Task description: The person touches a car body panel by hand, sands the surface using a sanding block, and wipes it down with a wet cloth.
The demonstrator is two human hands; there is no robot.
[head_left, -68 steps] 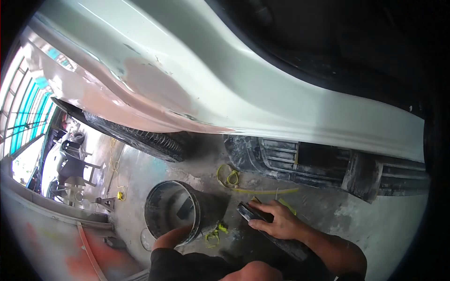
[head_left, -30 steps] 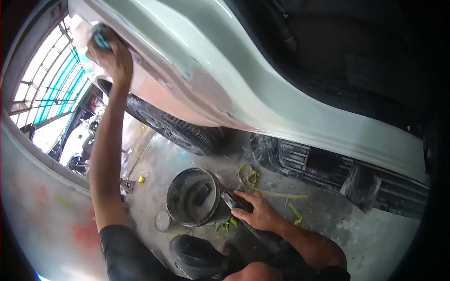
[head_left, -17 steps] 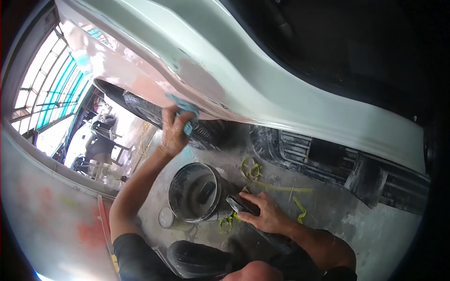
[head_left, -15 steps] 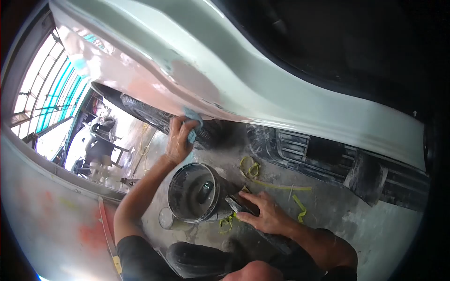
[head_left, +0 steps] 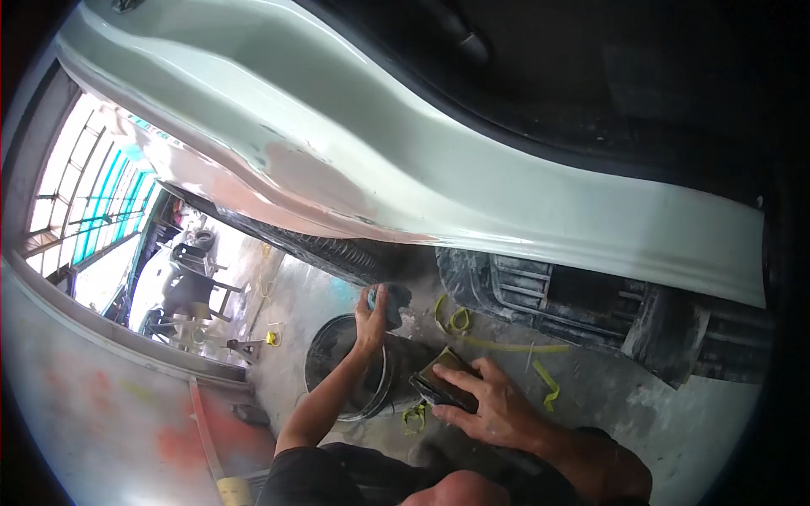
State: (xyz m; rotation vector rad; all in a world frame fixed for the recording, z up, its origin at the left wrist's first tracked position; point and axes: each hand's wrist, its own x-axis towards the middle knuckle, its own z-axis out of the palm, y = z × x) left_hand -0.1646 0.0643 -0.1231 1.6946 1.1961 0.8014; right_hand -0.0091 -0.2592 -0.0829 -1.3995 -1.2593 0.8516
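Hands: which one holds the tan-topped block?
The right hand, gripping the block beside the bucket; the left hand, nearer the tire, holds something blue-grey.

Floor [head_left: 595, 413], grey concrete, stained, one pale blue patch [head_left: 344, 289]. Thereon: dark bucket [head_left: 405, 367], one, open-topped; yellow strap [head_left: 516, 347], one, looped at one end; crumpled yellow-green strip [head_left: 413, 418], one, just beside bucket; twisted yellow-green ribbon [head_left: 548, 388], one, apart.

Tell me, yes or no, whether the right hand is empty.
No, the right hand holds a brown-and-black block.
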